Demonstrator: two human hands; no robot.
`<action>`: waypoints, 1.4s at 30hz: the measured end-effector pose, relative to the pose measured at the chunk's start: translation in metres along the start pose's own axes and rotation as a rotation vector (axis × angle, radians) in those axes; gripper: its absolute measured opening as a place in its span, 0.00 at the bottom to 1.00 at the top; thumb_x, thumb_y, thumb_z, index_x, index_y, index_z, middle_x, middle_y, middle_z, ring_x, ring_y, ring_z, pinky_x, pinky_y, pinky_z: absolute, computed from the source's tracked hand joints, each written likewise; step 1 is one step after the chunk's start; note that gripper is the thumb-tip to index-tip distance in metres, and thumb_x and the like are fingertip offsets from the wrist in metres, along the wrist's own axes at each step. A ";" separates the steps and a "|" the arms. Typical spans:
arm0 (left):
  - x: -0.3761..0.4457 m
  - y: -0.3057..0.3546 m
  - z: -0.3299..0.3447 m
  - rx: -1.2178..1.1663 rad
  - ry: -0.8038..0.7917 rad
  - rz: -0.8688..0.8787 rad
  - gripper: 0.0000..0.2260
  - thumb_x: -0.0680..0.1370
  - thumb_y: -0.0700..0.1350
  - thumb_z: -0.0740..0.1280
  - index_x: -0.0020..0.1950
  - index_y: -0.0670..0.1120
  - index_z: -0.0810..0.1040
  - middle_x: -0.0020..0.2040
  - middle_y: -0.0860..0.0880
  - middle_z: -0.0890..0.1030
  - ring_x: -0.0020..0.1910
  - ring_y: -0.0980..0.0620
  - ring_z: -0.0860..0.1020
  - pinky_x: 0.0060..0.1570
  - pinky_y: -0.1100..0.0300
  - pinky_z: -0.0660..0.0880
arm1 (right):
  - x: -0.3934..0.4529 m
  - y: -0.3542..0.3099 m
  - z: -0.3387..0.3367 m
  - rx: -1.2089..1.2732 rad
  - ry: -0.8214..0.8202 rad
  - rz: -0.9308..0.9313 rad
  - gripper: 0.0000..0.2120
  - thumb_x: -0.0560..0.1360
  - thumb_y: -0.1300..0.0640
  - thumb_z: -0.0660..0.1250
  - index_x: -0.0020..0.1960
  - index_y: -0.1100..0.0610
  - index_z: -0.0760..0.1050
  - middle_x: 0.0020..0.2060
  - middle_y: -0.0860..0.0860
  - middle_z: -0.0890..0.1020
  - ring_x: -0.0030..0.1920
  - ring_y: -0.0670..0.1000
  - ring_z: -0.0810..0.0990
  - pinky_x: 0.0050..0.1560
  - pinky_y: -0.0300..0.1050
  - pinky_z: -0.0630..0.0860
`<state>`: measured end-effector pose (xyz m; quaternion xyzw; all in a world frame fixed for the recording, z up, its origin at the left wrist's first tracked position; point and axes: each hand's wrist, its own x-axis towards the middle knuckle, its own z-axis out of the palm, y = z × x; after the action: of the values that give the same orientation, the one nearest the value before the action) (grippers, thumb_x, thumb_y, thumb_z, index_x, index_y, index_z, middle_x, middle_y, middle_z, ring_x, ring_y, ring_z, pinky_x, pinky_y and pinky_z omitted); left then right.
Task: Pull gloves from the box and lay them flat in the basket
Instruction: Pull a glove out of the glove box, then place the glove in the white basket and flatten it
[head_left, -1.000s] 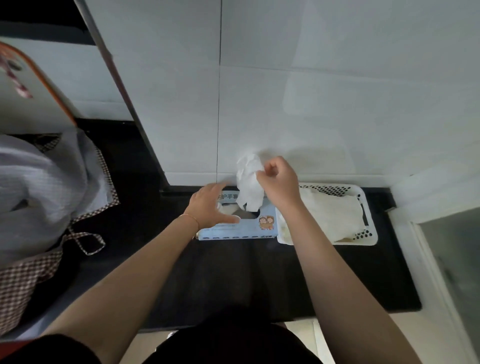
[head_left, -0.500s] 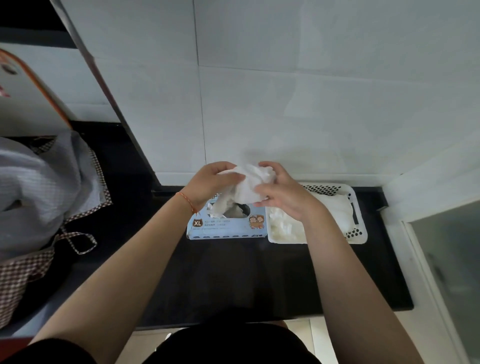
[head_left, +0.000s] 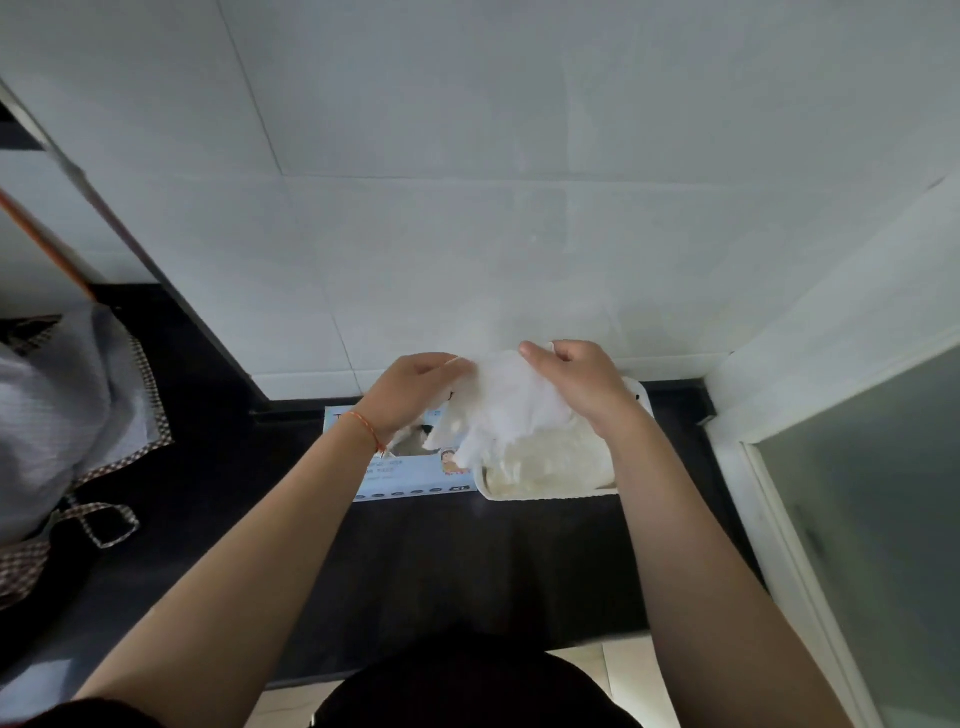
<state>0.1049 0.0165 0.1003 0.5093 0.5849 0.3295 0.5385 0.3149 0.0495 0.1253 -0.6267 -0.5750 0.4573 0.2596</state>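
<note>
Fingers of my left hand (head_left: 410, 387) and right hand (head_left: 576, 384) are pinching the far edge of a limp, featherlight glove (head_left: 506, 402), which is hanging between the box (head_left: 410, 475) and the basket (head_left: 545, 496), likely needing its corners held to spread flat.

A single head-worn wide-angle camera looks forward and steeply down over the person's forearms onto a dark counter (head_left: 426, 561) against a white tiled wall (head_left: 519, 234). Close in, it centres the left hand (head_left: 410, 395) and right hand (head_left: 582, 384), the wall just beyond their fingertips.
</note>
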 end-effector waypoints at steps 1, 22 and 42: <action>0.000 0.004 0.002 -0.006 0.011 0.003 0.15 0.80 0.49 0.65 0.37 0.41 0.78 0.33 0.53 0.69 0.32 0.56 0.66 0.37 0.64 0.66 | 0.000 -0.001 -0.003 -0.012 0.020 -0.005 0.26 0.76 0.44 0.69 0.31 0.53 0.57 0.28 0.49 0.58 0.27 0.47 0.58 0.27 0.39 0.56; 0.019 0.003 -0.019 0.436 -0.212 0.029 0.18 0.73 0.46 0.75 0.61 0.56 0.76 0.58 0.55 0.80 0.59 0.55 0.77 0.59 0.60 0.73 | -0.007 -0.027 -0.025 -0.026 -0.103 -0.167 0.08 0.74 0.51 0.74 0.45 0.56 0.81 0.34 0.48 0.75 0.33 0.44 0.71 0.34 0.34 0.67; 0.039 -0.027 0.019 -0.290 -0.310 -0.151 0.27 0.68 0.49 0.77 0.55 0.31 0.76 0.51 0.42 0.76 0.53 0.45 0.78 0.67 0.50 0.72 | 0.006 0.016 -0.052 0.087 -0.049 0.006 0.03 0.77 0.56 0.70 0.50 0.54 0.78 0.35 0.47 0.74 0.27 0.41 0.69 0.29 0.35 0.65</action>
<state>0.1201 0.0433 0.0597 0.4258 0.4784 0.2866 0.7126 0.3679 0.0623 0.1334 -0.6054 -0.5587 0.4977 0.2711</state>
